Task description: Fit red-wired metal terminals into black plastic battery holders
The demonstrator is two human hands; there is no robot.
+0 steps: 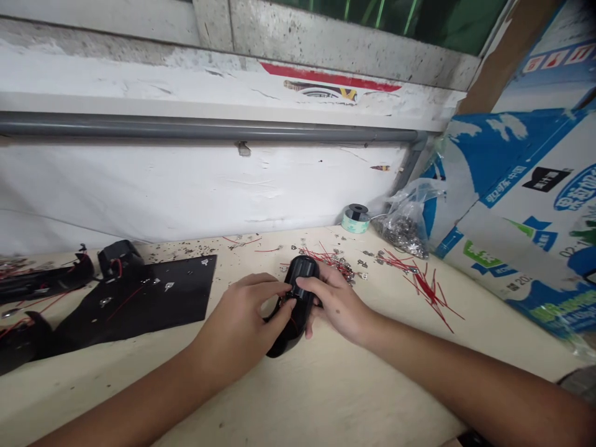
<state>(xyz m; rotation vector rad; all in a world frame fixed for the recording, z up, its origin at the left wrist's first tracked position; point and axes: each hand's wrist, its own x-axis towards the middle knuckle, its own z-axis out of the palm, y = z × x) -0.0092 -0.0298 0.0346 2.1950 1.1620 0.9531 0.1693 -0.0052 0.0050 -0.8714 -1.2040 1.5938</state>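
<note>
The right hand point(338, 302) gripped a glossy black plastic housing point(302, 315) above the tabletop point(349, 397); whether the left hand point(249, 310), fingertips at its upper face, pinched anything could not be told. Loosened fingers might have dropped it among the red wires point(426, 288) and metal terminals point(364, 275) beyond.

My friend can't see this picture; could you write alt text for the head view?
A right hand grips a glossy black casing over a pale tabletop while the left hand touches its upper face. Red wires lie scattered beyond; a black sheet lies to the left.
</note>
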